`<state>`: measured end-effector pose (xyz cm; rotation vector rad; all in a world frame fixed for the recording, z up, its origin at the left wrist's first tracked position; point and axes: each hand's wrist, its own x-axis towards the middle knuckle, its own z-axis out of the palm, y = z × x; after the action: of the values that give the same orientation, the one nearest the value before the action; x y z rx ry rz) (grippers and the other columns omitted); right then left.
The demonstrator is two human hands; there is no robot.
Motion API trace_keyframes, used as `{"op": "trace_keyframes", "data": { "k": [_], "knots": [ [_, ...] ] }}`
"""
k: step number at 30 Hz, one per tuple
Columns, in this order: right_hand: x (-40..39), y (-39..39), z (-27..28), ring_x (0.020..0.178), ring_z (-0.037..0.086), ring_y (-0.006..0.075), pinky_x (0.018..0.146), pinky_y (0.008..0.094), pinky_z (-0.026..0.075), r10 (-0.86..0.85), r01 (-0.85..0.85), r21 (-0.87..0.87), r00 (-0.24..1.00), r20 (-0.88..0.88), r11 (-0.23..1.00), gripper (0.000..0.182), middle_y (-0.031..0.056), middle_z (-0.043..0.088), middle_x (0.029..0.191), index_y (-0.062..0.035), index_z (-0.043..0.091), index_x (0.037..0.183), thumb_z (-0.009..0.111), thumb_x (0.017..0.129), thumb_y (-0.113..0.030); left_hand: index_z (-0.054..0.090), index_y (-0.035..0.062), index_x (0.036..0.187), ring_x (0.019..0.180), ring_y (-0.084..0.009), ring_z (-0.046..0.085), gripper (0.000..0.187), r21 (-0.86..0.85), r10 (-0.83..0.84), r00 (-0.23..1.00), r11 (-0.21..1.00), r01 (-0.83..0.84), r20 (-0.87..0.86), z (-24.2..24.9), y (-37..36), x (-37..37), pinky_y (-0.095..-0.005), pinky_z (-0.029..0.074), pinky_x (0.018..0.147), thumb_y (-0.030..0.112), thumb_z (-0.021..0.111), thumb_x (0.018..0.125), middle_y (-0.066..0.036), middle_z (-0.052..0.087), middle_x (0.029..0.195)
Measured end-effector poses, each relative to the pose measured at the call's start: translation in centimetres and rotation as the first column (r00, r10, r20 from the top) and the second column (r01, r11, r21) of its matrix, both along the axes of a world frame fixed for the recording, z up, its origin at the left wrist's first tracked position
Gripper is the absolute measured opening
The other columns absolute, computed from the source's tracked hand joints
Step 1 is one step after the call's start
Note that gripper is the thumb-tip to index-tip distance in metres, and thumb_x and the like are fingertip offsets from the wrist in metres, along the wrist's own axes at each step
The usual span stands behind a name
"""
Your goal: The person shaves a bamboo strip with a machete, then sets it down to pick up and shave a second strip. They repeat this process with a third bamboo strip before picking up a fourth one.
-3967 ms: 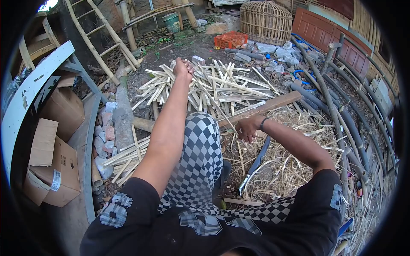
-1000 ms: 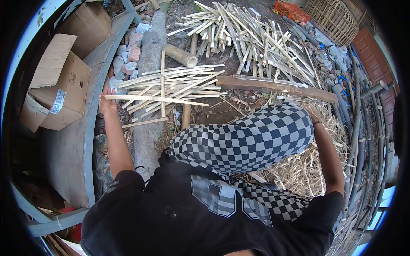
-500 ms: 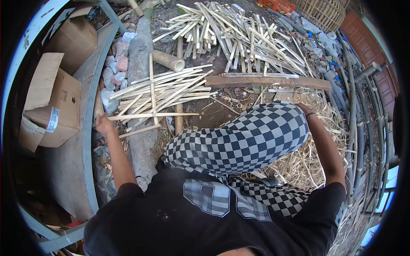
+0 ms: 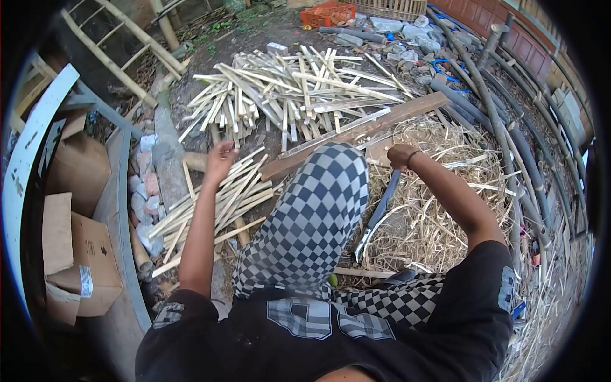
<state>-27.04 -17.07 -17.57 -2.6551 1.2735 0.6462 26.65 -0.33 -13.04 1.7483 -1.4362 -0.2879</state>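
My left hand (image 4: 220, 160) is raised over the near pile of split bamboo strips (image 4: 223, 197), fingers apart and holding nothing. Long pale strips in that pile lie roughly side by side, some crossing. My right hand (image 4: 400, 156), beyond my raised knee, is closed round a long knife (image 4: 380, 207). Its dark blade points back toward my body, and a shiny stretch shows near the tip. The grip itself is hidden in my fist. Beneath the knife lies a heap of thin bamboo shavings (image 4: 433, 216).
A larger heap of bamboo strips (image 4: 273, 89) lies ahead, with a wooden plank (image 4: 356, 134) along its near side. Cardboard boxes (image 4: 95, 254) stand on a bench at left. Bamboo poles (image 4: 509, 146) run along the right. An orange crate (image 4: 327, 14) is at the back.
My left hand has let go of the bamboo strip and moved right and forward. The knife in my right hand has come into sight. The view has shifted.
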Motion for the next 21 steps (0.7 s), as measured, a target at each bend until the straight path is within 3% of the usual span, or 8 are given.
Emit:
{"op": "trace_keyframes", "data": {
  "k": [1, 3, 5, 8, 12, 15, 18, 21],
  "knots": [
    [0.2, 0.3, 0.7, 0.084, 0.072, 0.0364, 0.073, 0.0424, 0.057, -0.008, 0.008, -0.017, 1.0, 0.007, 1.0, 0.02, 0.0218, 0.072, 0.084, 0.0002, 0.074, 0.087, 0.064, 0.074, -0.011, 0.065, 0.002, 0.118, 0.094, -0.0202, 0.067, 0.039, 0.141, -0.024, 0.998, 0.989, 0.031, -0.055, -0.8, -2.6, -1.8, -0.0335, 0.054, 0.086, 0.019, 0.075, 0.085, -0.014, 0.07, 0.109],
    [0.3, 0.0, 1.3, 0.087, 0.071, 0.0378, 0.074, 0.0436, 0.057, -0.01, 0.01, 0.015, 1.0, -0.009, 1.0, 0.021, 0.0229, 0.071, 0.087, -0.0012, 0.074, 0.089, 0.064, 0.073, -0.012, 0.065, -0.0005, 0.118, 0.1, -0.0252, 0.069, 0.048, 0.296, -0.119, 0.986, 0.952, 0.08, 0.115, -3.6, -8.0, -3.0, -0.0349, 0.054, 0.089, 0.028, 0.078, 0.082, -0.017, 0.072, 0.109],
    [0.0, 0.0, 0.9, 0.093, 0.072, 0.0339, 0.077, 0.0418, 0.057, -0.179, 0.179, 0.007, 0.984, 0.027, 0.984, 0.025, 0.0184, 0.073, 0.095, -0.0049, 0.077, 0.093, 0.072, 0.069, -0.01, 0.068, -0.0013, 0.115, 0.103, -0.0299, 0.069, 0.052, 0.432, -0.123, 0.989, 0.899, 0.075, 0.085, -9.7, -13.9, -1.8, -0.0387, 0.053, 0.091, 0.036, 0.078, 0.081, -0.019, 0.07, 0.113],
    [-2.6, 3.0, -3.2, 0.094, 0.071, 0.0357, 0.078, 0.0428, 0.057, -0.173, 0.175, -0.042, 0.984, 0.042, 0.984, 0.027, 0.0198, 0.073, 0.097, -0.0032, 0.075, 0.096, 0.07, 0.071, -0.01, 0.071, -0.0012, 0.109, 0.106, -0.0334, 0.068, 0.052, 0.409, -0.088, 0.937, 0.91, -0.063, 0.34, -11.4, -12.7, -6.7, -0.0413, 0.052, 0.094, 0.042, 0.078, 0.08, -0.021, 0.069, 0.115],
    [-4.1, 1.7, -3.5, 0.096, 0.071, 0.0369, 0.08, 0.0435, 0.057, -0.192, 0.192, 0.03, 0.981, -0.007, 0.981, 0.027, 0.0203, 0.072, 0.098, -0.0019, 0.074, 0.098, 0.067, 0.073, -0.01, 0.073, -0.0003, 0.105, 0.108, -0.0352, 0.067, 0.053, 0.603, -0.088, 0.948, 0.788, -0.122, 0.306, -12.2, -18.0, -7.6, -0.0426, 0.051, 0.095, 0.046, 0.077, 0.079, -0.024, 0.069, 0.116],
    [-6.6, 3.0, -6.8, 0.096, 0.07, 0.0374, 0.08, 0.0433, 0.057, -0.185, 0.185, 0.001, 0.983, 0.002, 0.983, 0.028, 0.0209, 0.072, 0.098, -0.0016, 0.074, 0.098, 0.065, 0.072, -0.008, 0.071, 0.0016, 0.109, 0.111, -0.0365, 0.065, 0.052, 0.511, 0.08, 0.958, 0.832, -0.216, 0.275, -13.4, -17.2, -7.7, -0.0435, 0.05, 0.097, 0.046, 0.075, 0.082, -0.025, 0.068, 0.117],
    [-7.6, 3.1, -7.3, 0.098, 0.07, 0.0377, 0.081, 0.0434, 0.057, -0.27, 0.272, 0.066, 0.962, -0.036, 0.96, 0.029, 0.0215, 0.072, 0.1, -0.0015, 0.074, 0.097, 0.064, 0.071, -0.006, 0.059, 0.0049, 0.124, 0.12, -0.0381, 0.055, 0.051, 0.205, 0.459, 0.883, 0.859, -0.469, 0.096, -12.1, -17.1, -6.0, -0.0469, 0.045, 0.1, 0.037, 0.071, 0.087, -0.024, 0.059, 0.125],
    [-7.7, 3.0, -6.7, 0.1, 0.069, 0.0378, 0.083, 0.0441, 0.057, -0.354, 0.364, 0.141, 0.93, -0.095, 0.92, 0.031, 0.0213, 0.072, 0.101, -0.0019, 0.075, 0.098, 0.063, 0.069, -0.004, 0.056, 0.0061, 0.126, 0.126, -0.036, 0.049, 0.048, 0.001, 0.642, 0.697, 0.735, -0.678, 0.318, -7.4, -16.3, -3.4, -0.0489, 0.044, 0.1, 0.028, 0.071, 0.086, -0.023, 0.055, 0.128]
  ]
}}
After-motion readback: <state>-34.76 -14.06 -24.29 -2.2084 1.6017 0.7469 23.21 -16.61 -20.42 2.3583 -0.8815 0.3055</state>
